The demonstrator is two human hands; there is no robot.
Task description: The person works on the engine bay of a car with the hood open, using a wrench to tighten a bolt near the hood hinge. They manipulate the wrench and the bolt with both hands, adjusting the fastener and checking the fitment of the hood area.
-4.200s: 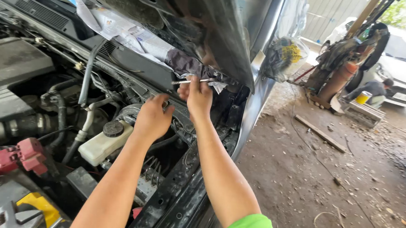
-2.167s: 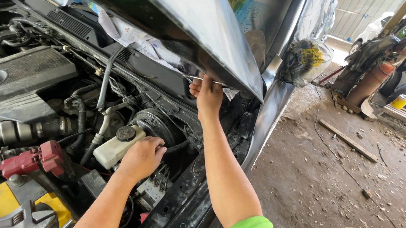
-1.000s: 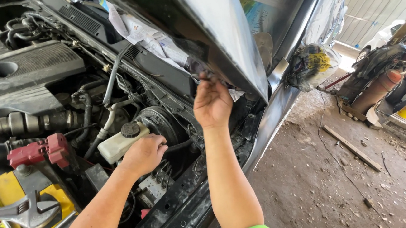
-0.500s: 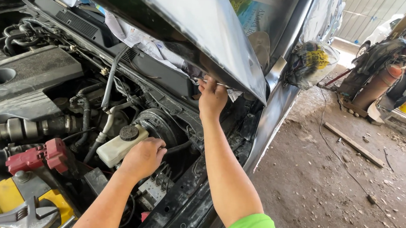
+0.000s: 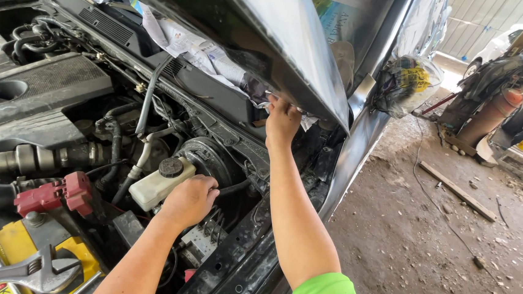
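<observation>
Right hand (image 5: 283, 119) reaches up under the rear corner of the raised hood (image 5: 263, 36), fingers curled against crumpled paper (image 5: 201, 50) tucked along the cowl; whether it pinches the paper or a small tool cannot be told, since the hood edge hides the fingertips. Compared with four seconds ago, the left hand (image 5: 189, 201) has dropped from beside the right to rest, loosely closed, on the bay just beside the white fluid tank (image 5: 159, 184), apparently as a brace, so the work at the cowl now falls to one hand. The engine cover (image 5: 29, 97) lies well to the left. The hood's lower edge sits close above the right wrist and the fender (image 5: 353, 153) closes the right side; open room remains only downward along the forearm. A wrench (image 5: 29, 272) lies on the yellow battery (image 5: 15, 246), well apart.
</observation>
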